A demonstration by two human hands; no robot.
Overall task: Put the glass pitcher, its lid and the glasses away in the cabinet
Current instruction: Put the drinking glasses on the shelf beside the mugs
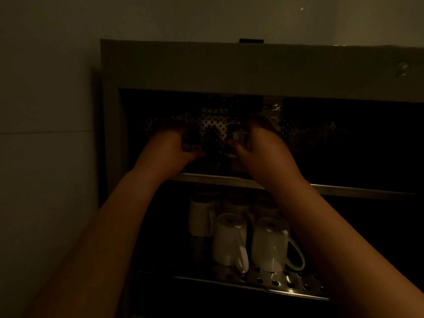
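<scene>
The scene is very dim. Both arms reach up into the open cabinet (pixel 206 70), at its upper shelf (pixel 344 191). My left hand (pixel 172 145) grips a clear glass (pixel 191 140) that is hard to make out against the dark. My right hand (pixel 261 145) grips a second clear glass (pixel 238 136), with a faint glint on its side. The two glasses sit side by side just above the perforated metal shelf (pixel 213 125). The pitcher and its lid are not in view.
On the lower perforated tray (pixel 275 283) stand two white mugs upside down (pixel 229 239) (pixel 273 244), with white canisters (pixel 200 216) behind them. A pale wall (pixel 46 111) lies left of the cabinet. A round knob (pixel 402 66) shows at the upper right.
</scene>
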